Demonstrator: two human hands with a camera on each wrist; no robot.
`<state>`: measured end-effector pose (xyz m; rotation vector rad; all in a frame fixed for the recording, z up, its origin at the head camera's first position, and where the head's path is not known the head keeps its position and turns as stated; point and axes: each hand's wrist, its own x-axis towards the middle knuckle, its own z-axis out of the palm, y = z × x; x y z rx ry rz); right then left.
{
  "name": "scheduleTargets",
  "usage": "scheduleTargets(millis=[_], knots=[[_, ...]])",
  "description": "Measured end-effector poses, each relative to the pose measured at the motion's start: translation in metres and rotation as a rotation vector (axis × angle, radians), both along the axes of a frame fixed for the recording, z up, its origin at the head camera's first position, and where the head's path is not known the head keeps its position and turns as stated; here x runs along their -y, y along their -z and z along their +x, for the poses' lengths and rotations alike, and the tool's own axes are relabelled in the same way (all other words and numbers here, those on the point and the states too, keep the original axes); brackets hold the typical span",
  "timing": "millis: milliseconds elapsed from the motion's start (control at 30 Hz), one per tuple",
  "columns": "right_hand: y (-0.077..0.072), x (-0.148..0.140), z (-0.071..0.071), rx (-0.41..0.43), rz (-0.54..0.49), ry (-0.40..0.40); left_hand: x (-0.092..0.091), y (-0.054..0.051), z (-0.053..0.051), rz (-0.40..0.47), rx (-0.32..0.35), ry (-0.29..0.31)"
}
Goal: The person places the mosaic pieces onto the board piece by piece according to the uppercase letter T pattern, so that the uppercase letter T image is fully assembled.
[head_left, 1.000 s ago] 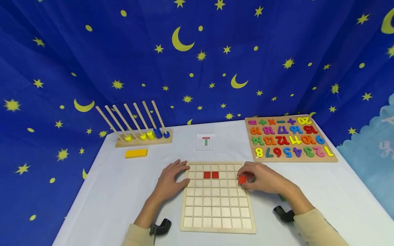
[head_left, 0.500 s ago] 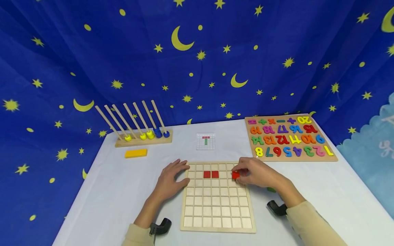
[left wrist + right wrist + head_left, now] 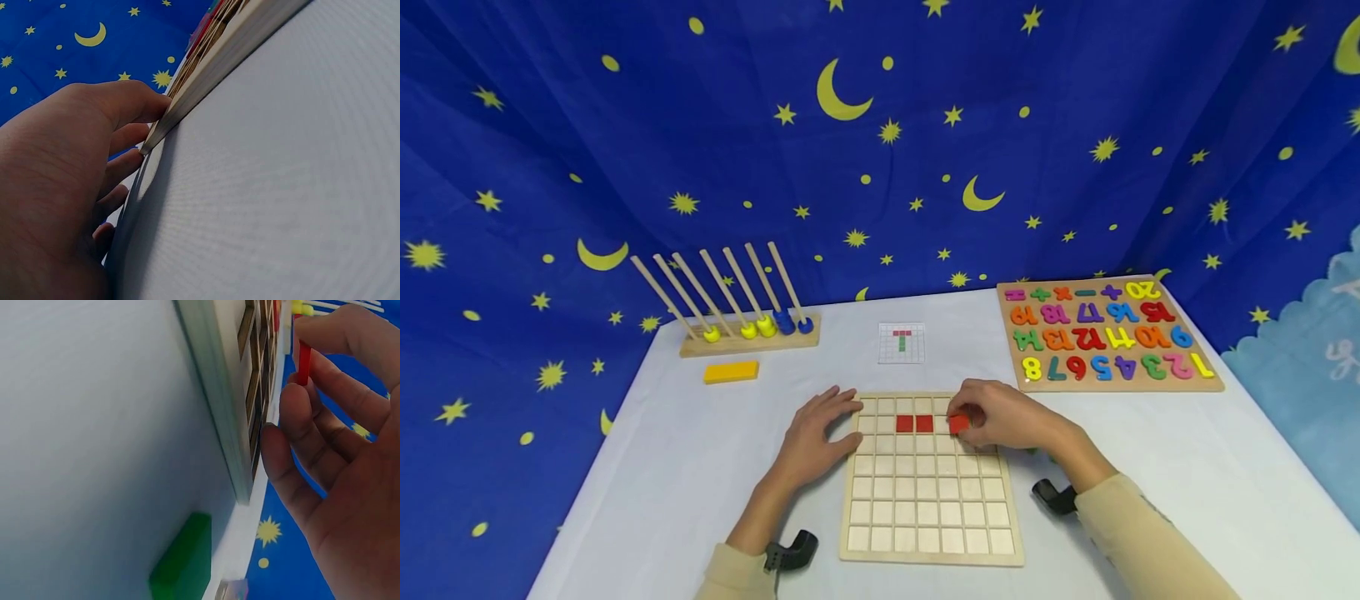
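Note:
A wooden grid board [image 3: 927,492] lies flat on the white table. Two red square tiles [image 3: 914,424] sit side by side in its second row from the far edge. My right hand [image 3: 1006,417] pinches another red tile [image 3: 958,425] between thumb and fingers, above the board's right part; in the right wrist view this red tile [image 3: 304,364] is seen edge-on, slightly off the board. My left hand [image 3: 816,437] rests its fingertips and thumb against the board's left edge, fingers spread; the left wrist view shows the fingers [image 3: 140,103] touching the rim.
Behind the board lies a small pattern card [image 3: 902,343]. A peg rack with beads [image 3: 752,340] and a yellow block [image 3: 732,372] stand at the back left. A number puzzle board [image 3: 1105,337] lies back right. A green piece [image 3: 187,559] lies right of the grid board.
My right hand has moved left with the red tile, from the board's right edge to a spot nearer the two placed tiles. My left hand has stayed at the left edge.

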<state>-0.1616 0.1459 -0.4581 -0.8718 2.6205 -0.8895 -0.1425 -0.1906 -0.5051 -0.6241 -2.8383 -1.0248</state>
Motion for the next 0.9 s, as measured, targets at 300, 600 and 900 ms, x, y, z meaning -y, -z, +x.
scheduleTargets(millis=[300,600,900], knots=[[-0.001,0.011,-0.005,-0.024,0.019,-0.010,0.000,0.001,-0.001,-0.004,-0.017,0.003],[0.000,0.018,-0.011,-0.018,0.063,-0.008,0.000,0.002,-0.002,0.001,-0.020,0.006],[0.003,0.020,-0.011,0.006,0.082,0.000,-0.001,0.002,0.000,0.008,-0.014,0.003]])
